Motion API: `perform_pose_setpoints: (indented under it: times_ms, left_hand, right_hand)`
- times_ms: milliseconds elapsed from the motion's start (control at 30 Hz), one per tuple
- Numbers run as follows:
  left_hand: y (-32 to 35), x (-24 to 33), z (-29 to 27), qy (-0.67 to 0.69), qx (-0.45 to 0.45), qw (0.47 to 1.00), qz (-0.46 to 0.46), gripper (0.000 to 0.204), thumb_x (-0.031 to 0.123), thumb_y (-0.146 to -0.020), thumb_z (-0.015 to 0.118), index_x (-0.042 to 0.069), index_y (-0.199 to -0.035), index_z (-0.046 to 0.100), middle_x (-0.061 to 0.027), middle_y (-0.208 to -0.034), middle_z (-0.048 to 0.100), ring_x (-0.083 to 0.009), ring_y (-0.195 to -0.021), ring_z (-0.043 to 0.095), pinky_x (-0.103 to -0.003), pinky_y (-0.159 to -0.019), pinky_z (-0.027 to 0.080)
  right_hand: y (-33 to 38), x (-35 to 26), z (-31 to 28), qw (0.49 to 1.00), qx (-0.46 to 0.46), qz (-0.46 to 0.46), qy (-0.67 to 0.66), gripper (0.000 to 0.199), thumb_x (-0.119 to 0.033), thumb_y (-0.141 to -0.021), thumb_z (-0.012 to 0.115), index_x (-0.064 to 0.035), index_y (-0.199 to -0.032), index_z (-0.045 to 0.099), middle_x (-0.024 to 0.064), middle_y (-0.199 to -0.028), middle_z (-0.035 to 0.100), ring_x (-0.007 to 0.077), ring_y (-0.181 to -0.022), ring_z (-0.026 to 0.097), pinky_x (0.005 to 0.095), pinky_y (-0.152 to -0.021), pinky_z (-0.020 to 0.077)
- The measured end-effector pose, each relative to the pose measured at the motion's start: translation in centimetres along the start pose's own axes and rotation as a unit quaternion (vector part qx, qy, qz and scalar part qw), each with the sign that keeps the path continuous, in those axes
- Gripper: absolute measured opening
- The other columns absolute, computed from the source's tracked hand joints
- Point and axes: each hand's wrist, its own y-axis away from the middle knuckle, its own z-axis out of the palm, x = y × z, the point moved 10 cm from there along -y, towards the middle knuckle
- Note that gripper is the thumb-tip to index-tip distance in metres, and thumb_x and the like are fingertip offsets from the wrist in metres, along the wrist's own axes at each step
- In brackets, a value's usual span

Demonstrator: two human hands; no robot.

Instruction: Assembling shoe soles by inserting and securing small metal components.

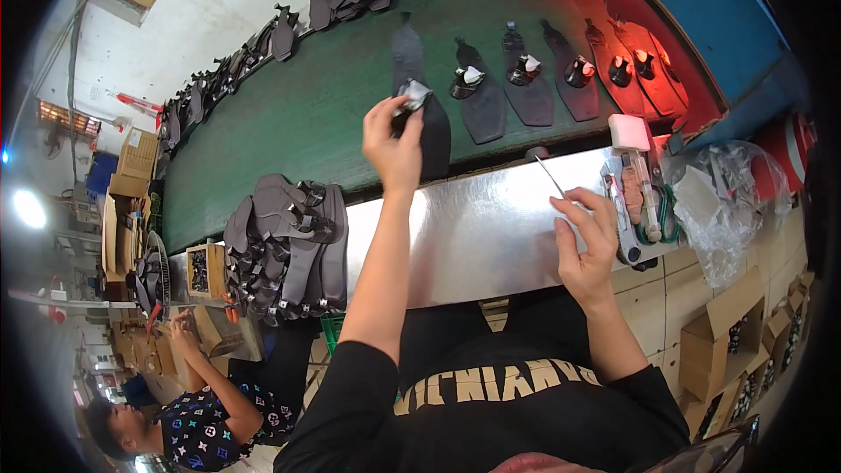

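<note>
My left hand (394, 147) reaches over the green conveyor belt (263, 131), closed on a small black strap piece with a silvery-white part (414, 93). Under that hand lies a long dark shoe sole (431, 144), narrow at its far end. My right hand (585, 241) is above the metal bench (464, 228), fingertips pinched on a thin metal rod-like tool (551, 177). Its tip points up and left towards a small dark round thing (537, 153) at the belt's edge. To the right, several dark soles (483, 109) lie in a row, each with a black strap piece on it.
Dark sandals (289, 245) are heaped on the bench at left, beside a wooden box (206, 270) of small parts. Red light falls from a blue machine (710, 17). Tools (632, 201) and clear plastic bags (718, 210) are at right. Another person (193, 412) works at lower left.
</note>
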Motion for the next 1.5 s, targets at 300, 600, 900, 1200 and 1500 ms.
perform_pose_setpoints:
  times_ms: [300,600,900,1200,1500]
  left_hand:
    - [17.1,7.9,-4.9,0.382,-0.267,0.804,-0.369,0.027,-0.008,-0.077,0.069,-0.001,-0.103,0.069,-0.0157,-0.125,0.061,-0.0186,-0.107,0.061,-0.029,-0.090,0.049]
    - [19.0,7.5,-10.3,0.418,-0.185,0.814,-0.359,0.031,-0.005,-0.090,0.058,-0.002,-0.121,0.058,-0.0148,-0.120,0.062,-0.0176,-0.104,0.063,-0.029,-0.083,0.058]
    - [19.1,6.9,-12.6,0.369,-0.141,0.859,-0.326,0.034,-0.005,-0.085,0.062,-0.002,-0.118,0.059,-0.0216,-0.120,0.062,-0.0199,-0.102,0.065,-0.029,-0.080,0.058]
    - [18.7,7.7,-12.4,0.382,-0.147,0.858,-0.309,0.034,-0.008,-0.081,0.064,-0.005,-0.115,0.061,-0.0208,-0.120,0.063,-0.0189,-0.100,0.065,-0.027,-0.079,0.057]
    - [19.1,7.4,-12.4,0.383,-0.151,0.853,-0.322,0.033,-0.008,-0.080,0.064,-0.005,-0.113,0.062,-0.0219,-0.119,0.063,-0.0206,-0.102,0.065,-0.031,-0.086,0.056]
  right_hand:
    - [1.6,-3.5,9.5,0.655,-0.188,0.295,-0.670,0.034,-0.009,-0.080,0.068,-0.0013,-0.111,0.056,0.0109,-0.108,0.061,0.0201,-0.103,0.059,0.0353,-0.098,0.0449]
    - [4.5,-8.0,8.3,0.867,-0.278,0.118,-0.396,0.035,-0.006,-0.073,0.080,-0.0062,-0.090,0.049,0.0013,-0.086,0.051,0.0085,-0.079,0.049,0.0221,-0.074,0.0420]
    - [6.4,-9.5,7.3,0.909,-0.257,0.082,-0.318,0.046,-0.001,-0.078,0.071,-0.0005,-0.122,0.060,0.0122,-0.097,0.066,0.0177,-0.089,0.064,0.0272,-0.079,0.0486]
    - [6.7,-10.1,7.4,0.905,-0.260,0.053,-0.334,0.042,0.002,-0.077,0.070,-0.0017,-0.118,0.063,0.0122,-0.098,0.067,0.0194,-0.087,0.066,0.0276,-0.078,0.0496]
    - [6.9,-9.8,7.6,0.904,-0.270,0.063,-0.324,0.042,0.000,-0.075,0.071,-0.0011,-0.117,0.064,0.0124,-0.098,0.067,0.0196,-0.086,0.066,0.0275,-0.077,0.0495]
